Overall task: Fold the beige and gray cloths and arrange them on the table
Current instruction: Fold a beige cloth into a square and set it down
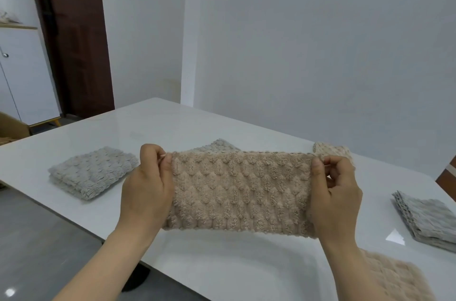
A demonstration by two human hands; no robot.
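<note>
Held cloth: I hold a fluffy beige bubble-textured cloth (240,189) stretched flat between both hands, as a wide band. It is lifted above the near part of the table, its top edge level and its lower edge sagging slightly.
Left hand: my left hand (148,182) pinches the cloth's left end, thumb on the near face at the top corner and fingers curled behind the edge.
Right hand: my right hand (333,192) pinches the right end the same way, thumb pressed near the top corner and fingers tucked behind.
Table: the glossy white rectangular table (222,263) lies under the cloth and reflects light near my wrists.
Left of me: a folded pale gray fluffy cloth (92,171) lies flat on the table, well apart from my left hand.
Behind the held cloth: a gray cloth corner (222,145) shows just above the top edge, and a cream-beige textured cloth (330,149) shows past my right fingertips. I cannot tell how either is folded.
Right edge: a stack of folded gray cloth (429,219) sits on the table near its right side.
Near right corner: a second beige fluffy cloth (394,278) lies below my right forearm and is partly cut off by the frame.
Room: a dark brown door (74,36) and a white cabinet (24,73) stand at far left.
</note>
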